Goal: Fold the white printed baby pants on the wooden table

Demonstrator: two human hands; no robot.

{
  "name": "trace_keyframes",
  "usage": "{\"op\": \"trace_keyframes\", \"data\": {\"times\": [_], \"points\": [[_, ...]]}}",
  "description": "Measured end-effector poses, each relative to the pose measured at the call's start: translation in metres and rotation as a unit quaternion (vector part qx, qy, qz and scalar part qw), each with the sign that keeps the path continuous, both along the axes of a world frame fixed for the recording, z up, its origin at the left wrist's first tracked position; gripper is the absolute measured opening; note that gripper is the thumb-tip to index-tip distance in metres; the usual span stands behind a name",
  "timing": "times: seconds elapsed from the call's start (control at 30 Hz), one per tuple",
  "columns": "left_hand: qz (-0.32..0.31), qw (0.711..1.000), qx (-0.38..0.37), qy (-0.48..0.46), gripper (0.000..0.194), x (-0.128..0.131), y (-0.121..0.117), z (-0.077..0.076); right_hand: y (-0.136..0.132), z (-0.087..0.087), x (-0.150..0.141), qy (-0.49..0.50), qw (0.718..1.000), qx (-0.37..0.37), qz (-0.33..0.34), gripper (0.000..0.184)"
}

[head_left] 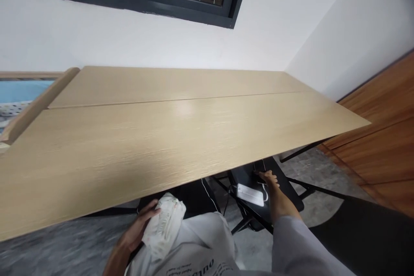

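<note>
Left fingers (150,211) curl around a crinkled white plastic packet (164,225), which is held below the near edge of the light wooden counter (181,138). Right fingers (267,176) lie extended and close together, pressed on a black panel (286,194) under the same counter, just beside a flat white packet (250,194).

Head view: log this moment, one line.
left hand grips white plastic packet | right hand on black seat by white pouch | both below wooden desk
</note>
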State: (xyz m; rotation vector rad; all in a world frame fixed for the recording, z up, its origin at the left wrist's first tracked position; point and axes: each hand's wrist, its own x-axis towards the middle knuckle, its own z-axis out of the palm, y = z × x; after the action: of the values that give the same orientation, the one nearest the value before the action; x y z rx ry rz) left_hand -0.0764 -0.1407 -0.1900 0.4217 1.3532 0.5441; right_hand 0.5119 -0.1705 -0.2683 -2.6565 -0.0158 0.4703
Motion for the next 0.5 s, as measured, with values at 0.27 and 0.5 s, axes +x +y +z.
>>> {"op": "trace_keyframes", "data": {"times": [0.27,0.5], "points": [[0.029,0.999,-0.017,0.01,0.067,-0.02,0.001,-0.003,0.011,0.022,-0.004,-0.006,0.999,0.038,-0.008,0.046],[0.043,0.999,-0.02,0.02,0.048,-0.014,0.002,-0.003,0.012,0.031,-0.014,-0.007,0.995,0.103,0.005,0.048]]}}
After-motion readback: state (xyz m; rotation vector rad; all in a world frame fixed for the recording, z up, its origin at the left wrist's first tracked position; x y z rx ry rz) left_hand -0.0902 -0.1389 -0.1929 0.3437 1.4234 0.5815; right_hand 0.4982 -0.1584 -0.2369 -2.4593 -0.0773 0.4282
